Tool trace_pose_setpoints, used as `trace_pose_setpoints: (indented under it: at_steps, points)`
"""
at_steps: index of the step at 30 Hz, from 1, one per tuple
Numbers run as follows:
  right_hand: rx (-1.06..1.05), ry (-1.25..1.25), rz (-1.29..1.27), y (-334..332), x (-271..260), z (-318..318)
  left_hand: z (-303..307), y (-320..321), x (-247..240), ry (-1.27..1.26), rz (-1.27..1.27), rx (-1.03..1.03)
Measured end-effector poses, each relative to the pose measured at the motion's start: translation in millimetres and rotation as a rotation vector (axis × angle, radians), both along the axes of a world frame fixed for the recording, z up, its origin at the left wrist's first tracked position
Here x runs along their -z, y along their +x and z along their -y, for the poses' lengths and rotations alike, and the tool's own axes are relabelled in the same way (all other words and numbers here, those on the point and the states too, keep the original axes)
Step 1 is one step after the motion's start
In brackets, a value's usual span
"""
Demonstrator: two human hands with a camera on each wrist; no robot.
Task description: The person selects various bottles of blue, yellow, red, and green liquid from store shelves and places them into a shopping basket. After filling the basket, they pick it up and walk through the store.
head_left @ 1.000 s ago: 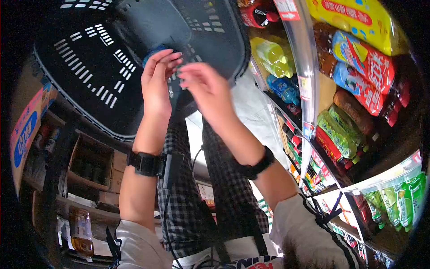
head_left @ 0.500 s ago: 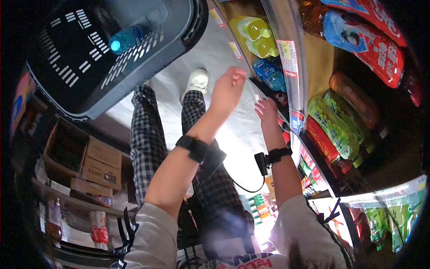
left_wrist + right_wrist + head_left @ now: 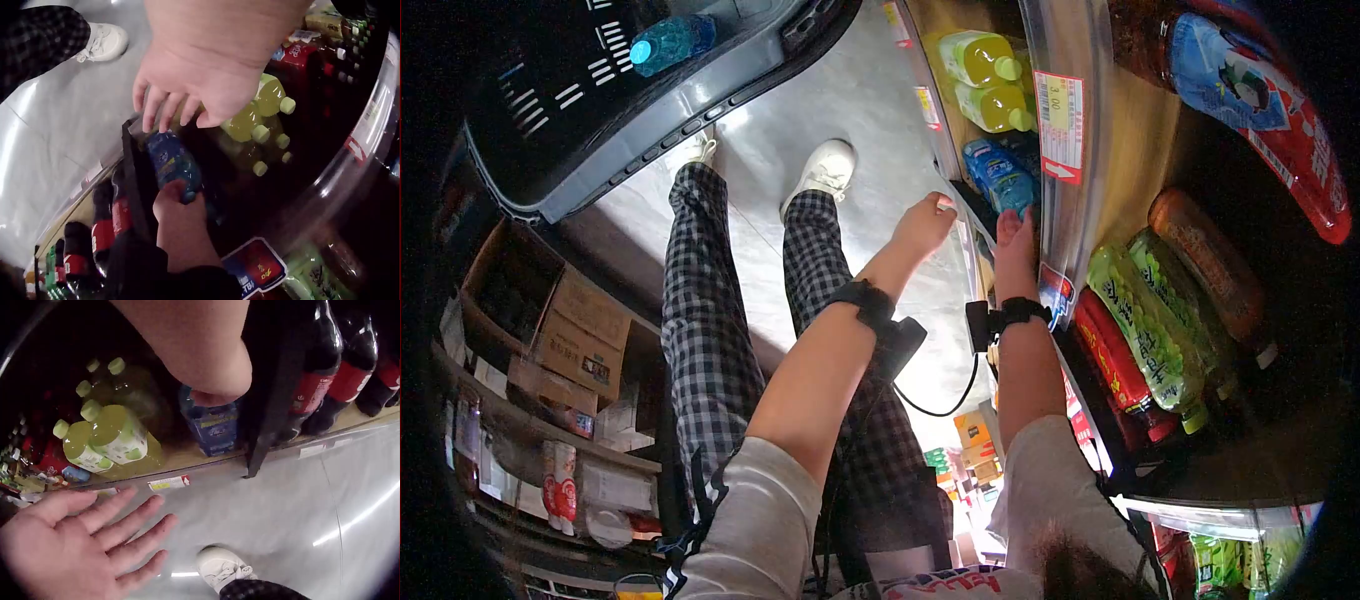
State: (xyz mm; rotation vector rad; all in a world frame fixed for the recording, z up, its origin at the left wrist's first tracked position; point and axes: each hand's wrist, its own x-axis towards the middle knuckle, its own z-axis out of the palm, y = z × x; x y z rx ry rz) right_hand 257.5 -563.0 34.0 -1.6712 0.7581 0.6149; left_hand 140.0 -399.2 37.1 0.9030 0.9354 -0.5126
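Observation:
My right hand [image 3: 1015, 240] grips the cap end of a blue-labelled drink bottle [image 3: 998, 172] lying on the lower shelf. The right wrist view shows the hand from behind over this bottle [image 3: 215, 428], its fingers mostly hidden; in the left wrist view, thumb and fingers close round its neck. My left hand [image 3: 925, 222] is held beside the shelf edge, empty, its fingers [image 3: 140, 537] spread. Beside the blue bottle lie yellow-green drink bottles [image 3: 980, 60]. A second blue bottle [image 3: 668, 45] lies in the black shopping basket [image 3: 630, 155].
A dark divider [image 3: 272, 419] separates the blue bottle from cola bottles [image 3: 312, 387]. Above runs a clear shelf front with a price tag [image 3: 1060, 120]; green tea-type bottles [image 3: 1135, 320] lie behind it. Cardboard boxes [image 3: 585, 335] fill shelves on the left. Grey floor [image 3: 800, 100] lies between.
Both hands have left the basket and moved right to the lower shelf. The right hand has taken hold of the blue bottle there. The basket now sits farther up and left in view.

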Motion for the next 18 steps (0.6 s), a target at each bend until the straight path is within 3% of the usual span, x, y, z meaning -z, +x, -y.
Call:
trace_pose_setpoints:
  at_steps: [2, 5, 8, 10, 14, 18]
  points:
    - [0.167, -0.057, -0.017, 2, 5, -10, 11, -3, 18, -0.094, -0.009, -0.102]
    - [0.241, -0.039, -0.13, 9, 24, 19, 23, -4, 27, -0.154, -0.03, -0.165]
    - [0.774, 0.597, -0.49, 32, 60, 51, 22, -3, 26, -0.189, -0.033, -0.164]
    - [0.308, 0.297, -0.108, -9, -11, -25, 14, -6, 16, -0.201, -0.004, -0.212]
    - [0.504, 0.306, -0.221, -10, -13, -40, 5, -8, 11, -0.232, 0.009, -0.267]
    - [0.354, 0.142, -0.103, -29, -14, -54, 11, -14, 12, -0.208, 0.03, -0.197]
